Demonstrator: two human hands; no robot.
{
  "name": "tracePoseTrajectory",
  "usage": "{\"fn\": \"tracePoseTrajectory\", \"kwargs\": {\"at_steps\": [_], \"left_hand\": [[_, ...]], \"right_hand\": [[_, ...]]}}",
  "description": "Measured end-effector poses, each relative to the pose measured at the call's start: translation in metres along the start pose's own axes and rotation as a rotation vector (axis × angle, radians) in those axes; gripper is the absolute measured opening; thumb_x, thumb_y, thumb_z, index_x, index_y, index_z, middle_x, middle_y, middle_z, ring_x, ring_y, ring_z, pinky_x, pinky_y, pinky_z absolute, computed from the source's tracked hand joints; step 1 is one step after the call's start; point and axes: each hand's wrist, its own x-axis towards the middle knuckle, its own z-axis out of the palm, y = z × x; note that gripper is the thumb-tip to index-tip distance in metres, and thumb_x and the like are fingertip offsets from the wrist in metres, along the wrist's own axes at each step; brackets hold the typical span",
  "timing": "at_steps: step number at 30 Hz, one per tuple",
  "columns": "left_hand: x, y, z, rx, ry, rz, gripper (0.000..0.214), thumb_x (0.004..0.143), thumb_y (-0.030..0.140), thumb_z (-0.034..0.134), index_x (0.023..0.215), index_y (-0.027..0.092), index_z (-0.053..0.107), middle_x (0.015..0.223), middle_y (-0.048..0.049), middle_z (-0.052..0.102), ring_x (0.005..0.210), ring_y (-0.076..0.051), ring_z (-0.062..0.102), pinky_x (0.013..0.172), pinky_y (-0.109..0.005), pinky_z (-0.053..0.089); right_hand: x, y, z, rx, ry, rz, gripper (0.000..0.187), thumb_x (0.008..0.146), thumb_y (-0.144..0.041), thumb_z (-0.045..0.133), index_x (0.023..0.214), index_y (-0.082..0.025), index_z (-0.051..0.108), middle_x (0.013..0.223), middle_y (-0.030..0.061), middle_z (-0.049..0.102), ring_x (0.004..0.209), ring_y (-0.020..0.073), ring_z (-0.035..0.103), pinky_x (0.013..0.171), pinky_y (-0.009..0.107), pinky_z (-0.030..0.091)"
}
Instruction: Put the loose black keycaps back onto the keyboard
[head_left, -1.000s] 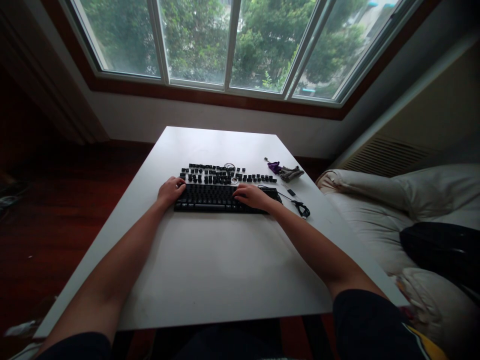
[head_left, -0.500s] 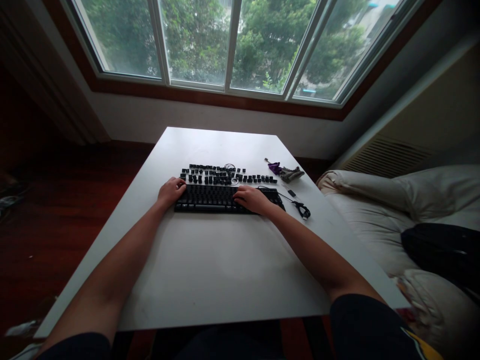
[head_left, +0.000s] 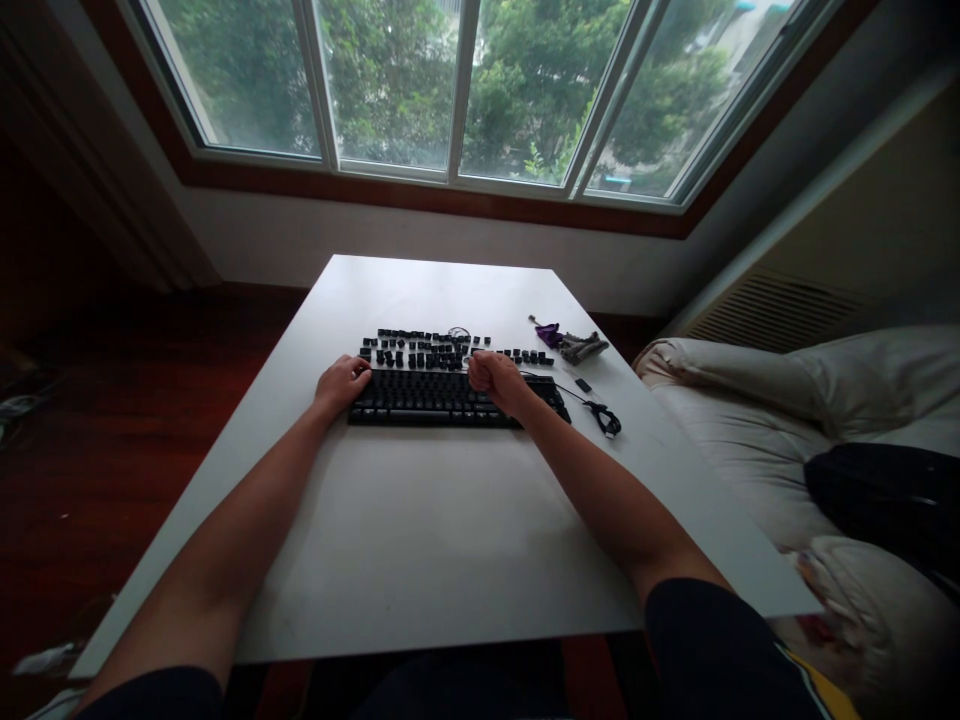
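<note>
Black plastic keyboard (head_left: 420, 405) lying lengthwise across the tabletop (head_left: 420, 540), beneath both hands. Loose keycaps (head_left: 400, 360), set out in uneven rows just beyond its far edge, suggest work only partway done: many caps are off the board, and how many positions on it are filled is too small to count. Left hand (head_left: 343, 382): at the far left corner, fingers bent at the edge; whether they grip or merely rest cannot be told. Right hand (head_left: 496, 380): over the right-centre of the far rows, fingers curled together, any cap between them hidden. Broad white surface extends from the keyboard to the near edge, giving the forearms ample room. Movement rightward appears tighter, with a coiled cable (head_left: 604, 420) and a small dark block (head_left: 583, 385) beside the board; crumpled grey cloth (head_left: 581, 348) lies farther back.
</note>
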Motion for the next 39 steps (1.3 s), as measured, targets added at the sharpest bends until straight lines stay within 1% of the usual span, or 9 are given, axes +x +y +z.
{"fn": "tracePoseTrajectory", "kwargs": {"at_steps": [5,10,14,17,19,23,28,33,39], "left_hand": [[0.0,0.0,0.001,-0.009,0.007,0.003,0.026,0.09,0.039,0.054,0.104,0.025,0.071,0.104,-0.0045,0.064,0.088,-0.02,0.063,0.08,-0.031,0.048],[0.0,-0.002,0.001,-0.012,0.008,0.011,0.026,0.09,0.04,0.053,0.103,0.025,0.071,0.103,-0.0043,0.064,0.087,-0.019,0.063,0.079,-0.031,0.047],[0.0,-0.001,0.0,-0.007,0.008,0.004,0.026,0.09,0.039,0.053,0.103,0.025,0.071,0.103,-0.0041,0.064,0.087,-0.019,0.063,0.079,-0.031,0.048],[-0.001,0.0,-0.001,-0.002,0.004,-0.002,0.026,0.09,0.039,0.053,0.103,0.025,0.071,0.104,-0.0043,0.064,0.088,-0.019,0.063,0.08,-0.031,0.048],[-0.001,0.0,-0.001,-0.003,0.007,0.0,0.026,0.09,0.039,0.053,0.103,0.026,0.071,0.104,-0.0045,0.064,0.089,-0.02,0.063,0.079,-0.031,0.048],[0.0,-0.002,-0.001,-0.004,0.007,-0.002,0.026,0.09,0.04,0.054,0.103,0.026,0.071,0.103,-0.0047,0.065,0.089,-0.02,0.063,0.078,-0.031,0.048],[0.002,-0.003,-0.001,-0.005,0.005,-0.008,0.026,0.09,0.04,0.054,0.103,0.026,0.071,0.103,-0.0043,0.065,0.089,-0.02,0.063,0.079,-0.031,0.048],[0.001,-0.002,-0.001,-0.009,0.008,0.008,0.026,0.091,0.039,0.054,0.104,0.026,0.071,0.103,-0.0042,0.064,0.089,-0.02,0.063,0.079,-0.031,0.048],[0.001,0.0,-0.001,-0.015,0.007,-0.006,0.025,0.09,0.038,0.055,0.103,0.025,0.072,0.103,-0.0045,0.064,0.09,-0.021,0.063,0.081,-0.032,0.048]], "right_hand": [[-0.002,0.021,0.013,0.093,-0.074,0.136,0.048,0.084,-0.051,0.058,0.058,-0.024,0.027,0.051,-0.0073,0.025,0.046,0.0087,0.021,0.045,0.025,0.019],[0.002,0.033,0.013,0.004,-0.066,0.122,0.047,0.085,-0.05,0.058,0.058,-0.024,0.03,0.051,-0.0078,0.028,0.046,0.0086,0.023,0.045,0.024,0.021],[0.019,0.03,-0.003,-0.408,0.009,-0.066,0.041,0.088,-0.049,0.056,0.061,-0.021,0.042,0.055,-0.0052,0.04,0.054,0.0104,0.035,0.053,0.025,0.029],[0.036,0.028,-0.022,-0.778,0.063,-0.184,0.019,0.086,-0.036,0.062,0.077,-0.02,0.058,0.066,-0.0031,0.054,0.063,0.0125,0.047,0.061,0.025,0.035],[0.047,0.03,-0.034,-0.942,0.01,-0.189,0.009,0.084,-0.025,0.063,0.092,-0.02,0.064,0.073,-0.0018,0.061,0.066,0.0131,0.052,0.066,0.025,0.037],[0.067,0.037,-0.05,-1.14,-0.153,-0.179,0.023,0.082,-0.014,0.064,0.103,-0.02,0.066,0.088,0.0027,0.068,0.077,0.0154,0.059,0.071,0.025,0.04],[0.083,0.046,-0.053,-1.213,-0.242,-0.118,0.032,0.08,-0.017,0.069,0.111,-0.022,0.064,0.085,0.0008,0.069,0.073,0.0154,0.058,0.065,0.024,0.037],[0.087,0.048,-0.052,-1.265,-0.291,-0.168,0.023,0.08,-0.017,0.068,0.103,-0.022,0.067,0.085,0.0013,0.069,0.074,0.016,0.059,0.066,0.024,0.037],[0.071,0.042,-0.05,-1.216,-0.163,-0.242,0.019,0.082,-0.018,0.065,0.101,-0.02,0.067,0.093,0.0046,0.07,0.081,0.0177,0.061,0.074,0.027,0.041]]}}
